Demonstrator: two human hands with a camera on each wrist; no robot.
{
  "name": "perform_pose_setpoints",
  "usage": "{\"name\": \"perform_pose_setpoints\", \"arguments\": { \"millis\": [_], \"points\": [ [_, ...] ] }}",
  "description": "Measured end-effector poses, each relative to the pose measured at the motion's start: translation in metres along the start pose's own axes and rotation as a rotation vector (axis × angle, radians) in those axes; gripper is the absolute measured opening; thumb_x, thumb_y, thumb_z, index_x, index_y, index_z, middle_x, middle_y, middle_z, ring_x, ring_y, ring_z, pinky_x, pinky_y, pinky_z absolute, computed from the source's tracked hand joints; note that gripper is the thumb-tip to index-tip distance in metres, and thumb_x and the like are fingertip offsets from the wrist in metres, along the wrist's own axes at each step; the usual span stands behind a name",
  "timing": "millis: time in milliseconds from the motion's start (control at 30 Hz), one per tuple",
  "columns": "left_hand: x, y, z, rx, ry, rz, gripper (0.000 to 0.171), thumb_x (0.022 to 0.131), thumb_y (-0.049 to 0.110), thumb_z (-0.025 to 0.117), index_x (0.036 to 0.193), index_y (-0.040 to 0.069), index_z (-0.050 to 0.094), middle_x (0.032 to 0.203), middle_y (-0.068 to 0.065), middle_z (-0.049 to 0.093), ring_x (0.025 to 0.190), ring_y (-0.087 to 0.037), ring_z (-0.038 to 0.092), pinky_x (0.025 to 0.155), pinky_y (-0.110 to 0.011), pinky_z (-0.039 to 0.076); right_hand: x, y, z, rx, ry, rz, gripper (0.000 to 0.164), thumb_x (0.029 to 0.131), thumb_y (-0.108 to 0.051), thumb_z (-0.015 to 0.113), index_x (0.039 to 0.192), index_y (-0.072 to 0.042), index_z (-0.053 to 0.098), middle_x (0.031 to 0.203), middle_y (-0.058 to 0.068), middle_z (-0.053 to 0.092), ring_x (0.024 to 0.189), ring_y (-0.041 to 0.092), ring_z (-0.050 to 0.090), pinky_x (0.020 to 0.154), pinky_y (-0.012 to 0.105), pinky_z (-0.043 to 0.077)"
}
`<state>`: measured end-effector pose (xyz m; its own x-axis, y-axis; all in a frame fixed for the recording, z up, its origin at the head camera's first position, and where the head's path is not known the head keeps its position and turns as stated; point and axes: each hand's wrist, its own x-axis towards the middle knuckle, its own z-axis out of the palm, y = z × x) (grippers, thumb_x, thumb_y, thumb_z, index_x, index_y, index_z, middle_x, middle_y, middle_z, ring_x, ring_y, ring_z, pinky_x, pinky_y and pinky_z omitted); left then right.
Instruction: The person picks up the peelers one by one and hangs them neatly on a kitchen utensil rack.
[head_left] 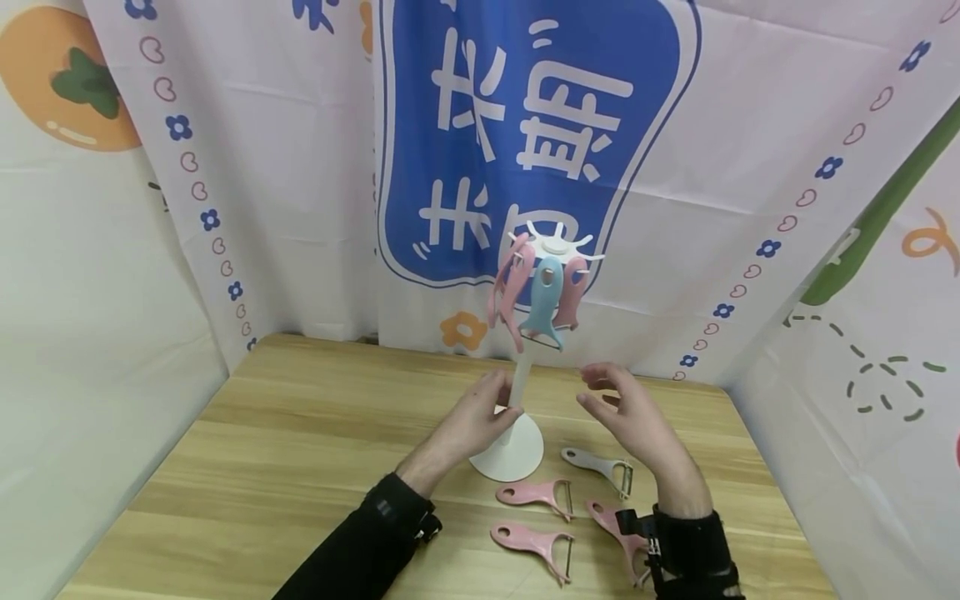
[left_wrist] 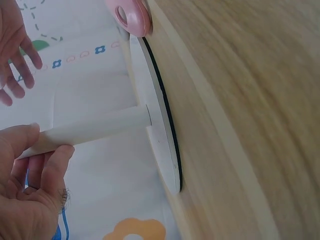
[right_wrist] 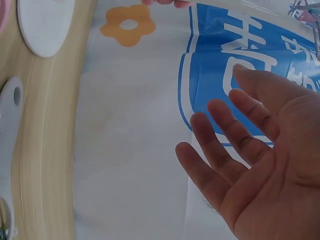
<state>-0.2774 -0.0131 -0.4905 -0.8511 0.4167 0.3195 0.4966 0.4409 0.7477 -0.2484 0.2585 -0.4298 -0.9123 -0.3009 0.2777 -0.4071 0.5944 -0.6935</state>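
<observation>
A white rotating-style rack stand (head_left: 507,461) with a round base and a ring of hooks stands on the table, its pole leaning slightly in the head view. My left hand (head_left: 474,414) pinches the pole (left_wrist: 95,127) between thumb and fingers, above the base. From the hooks hang pink peelers (head_left: 516,287) and a blue peeler (head_left: 547,293). To the right of the pole, my right hand (head_left: 637,417) is held in the air, fingers loosely spread and holding nothing. Below it lies a grey peeler (head_left: 589,460), with a pink peeler (head_left: 609,523) partly hidden by the right wrist.
Two more pink peelers, an upper peeler (head_left: 525,494) and a lower peeler (head_left: 519,537), lie in front of the base. Behind the wooden table (head_left: 247,433) hangs a printed curtain (head_left: 300,208); patterned cloth also lines both sides.
</observation>
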Motion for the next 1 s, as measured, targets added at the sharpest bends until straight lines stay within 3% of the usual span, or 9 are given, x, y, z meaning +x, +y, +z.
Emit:
{"name": "perform_pose_setpoints", "arguments": {
  "millis": [200, 500, 767, 1000],
  "points": [
    [0.0, 0.001, 0.0, 0.011, -0.001, 0.0, 0.02, 0.099, 0.014, 0.069, 0.113, 0.011, 0.055, 0.109, -0.002, 0.059, 0.102, -0.015, 0.068, 0.082, -0.025, 0.057, -0.005, 0.013, 0.006, -0.177, -0.044, -0.023, 0.042, 0.098, -0.019, 0.073, 0.137, -0.008, 0.061, 0.132, 0.012, 0.064, 0.119, 0.032, 0.062, 0.099, 0.057, 0.052],
    [0.0, 0.001, 0.0, 0.013, -0.008, -0.011, 0.02, 0.1, 0.013, 0.069, 0.113, 0.011, 0.054, 0.109, -0.002, 0.059, 0.104, -0.016, 0.067, 0.082, -0.026, 0.057, -0.012, 0.033, 0.016, -0.346, -0.207, -0.031, 0.04, 0.093, -0.009, 0.076, 0.13, -0.004, 0.065, 0.121, 0.014, 0.066, 0.109, 0.032, 0.065, 0.093, 0.048, 0.055],
    [-0.001, 0.0, -0.001, 0.028, -0.007, -0.007, 0.021, 0.099, 0.013, 0.07, 0.113, 0.011, 0.054, 0.109, -0.003, 0.059, 0.103, -0.016, 0.067, 0.082, -0.027, 0.058, -0.018, 0.039, 0.028, -0.43, -0.336, 0.11, 0.038, 0.092, -0.013, 0.078, 0.127, -0.006, 0.067, 0.12, 0.011, 0.067, 0.109, 0.028, 0.064, 0.093, 0.045, 0.054],
    [0.0, 0.0, -0.001, 0.035, -0.026, -0.022, 0.021, 0.1, 0.016, 0.069, 0.114, 0.012, 0.054, 0.11, -0.001, 0.058, 0.103, -0.014, 0.066, 0.082, -0.024, 0.057, -0.024, 0.046, 0.034, -0.538, -0.378, 0.082, 0.034, 0.088, -0.013, 0.079, 0.12, -0.007, 0.069, 0.114, 0.007, 0.067, 0.1, 0.02, 0.064, 0.088, 0.041, 0.055]
  ]
}}
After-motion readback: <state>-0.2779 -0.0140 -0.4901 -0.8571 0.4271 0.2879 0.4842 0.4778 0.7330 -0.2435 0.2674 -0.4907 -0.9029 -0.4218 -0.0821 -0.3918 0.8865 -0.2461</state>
